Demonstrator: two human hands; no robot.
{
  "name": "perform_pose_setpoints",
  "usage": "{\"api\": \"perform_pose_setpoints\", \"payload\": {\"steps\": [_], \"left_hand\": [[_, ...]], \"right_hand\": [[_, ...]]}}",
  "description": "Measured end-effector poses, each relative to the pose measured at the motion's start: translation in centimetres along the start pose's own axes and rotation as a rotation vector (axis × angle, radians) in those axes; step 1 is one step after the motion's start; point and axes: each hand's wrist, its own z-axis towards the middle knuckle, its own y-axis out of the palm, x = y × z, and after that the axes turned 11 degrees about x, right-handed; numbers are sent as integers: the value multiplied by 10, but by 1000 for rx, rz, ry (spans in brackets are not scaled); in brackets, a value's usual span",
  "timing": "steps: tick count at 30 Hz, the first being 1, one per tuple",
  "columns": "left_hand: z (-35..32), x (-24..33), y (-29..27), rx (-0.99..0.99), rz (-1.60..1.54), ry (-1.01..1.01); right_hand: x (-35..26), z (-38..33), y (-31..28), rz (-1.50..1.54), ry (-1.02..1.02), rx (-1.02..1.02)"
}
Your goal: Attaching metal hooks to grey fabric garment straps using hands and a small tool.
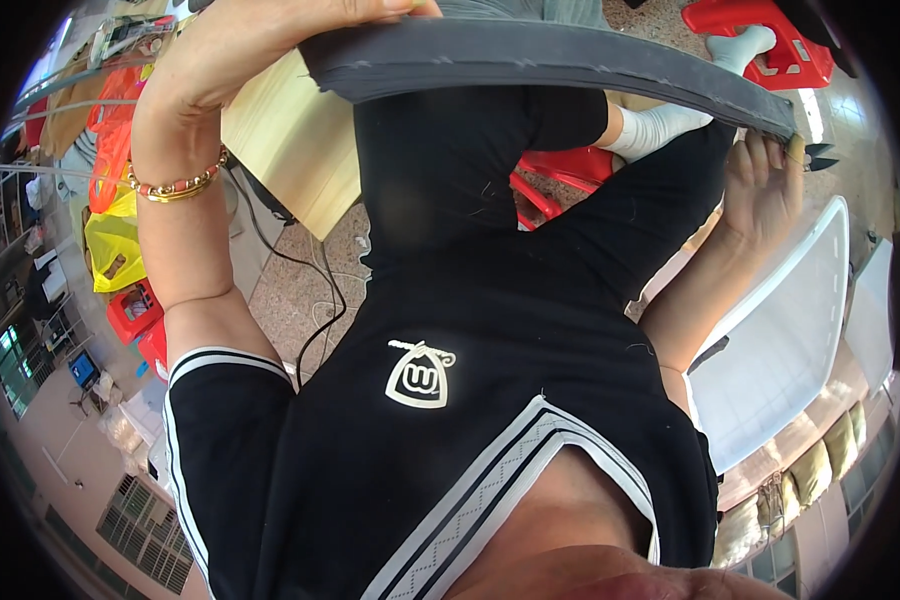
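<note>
Left hand (320, 18) and right hand (766, 185) grip opposite ends of a gray fabric strip (560, 62) over black trousers (430, 180), apparently spreading it. Dark snips (820, 158) jut past the right hand; the next move likely needs steady tension.

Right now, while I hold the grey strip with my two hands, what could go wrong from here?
The dark blades by your right hand point out close to one end of the grey strip, so they might nick it or a finger. The strip also spans the gap between your hands, so if the grip of your left hand slips, that end could drop.
</note>
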Motion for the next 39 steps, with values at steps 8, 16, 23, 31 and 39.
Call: {"api": "perform_pose_setpoints", "payload": {"steps": [8, 16, 23, 31, 39], "left_hand": [[1, -12, -5, -45, -20, -9], [-10, -6, 4, 60, -32, 38], [-15, -39, 8, 214, -230, 34], [-29, -111, -22, 215, -75, 96], [-35, -109, -6, 291, -148, 107]], "right_hand": [[-2, -4, -26, 28, 31, 42], [-6, 21, -73, 196, 151, 78], [35, 40, -92, -40, 161, 207], [61, 38, -97, -228, 225, 323], [84, 6, 9, -969, -186, 4]]}}
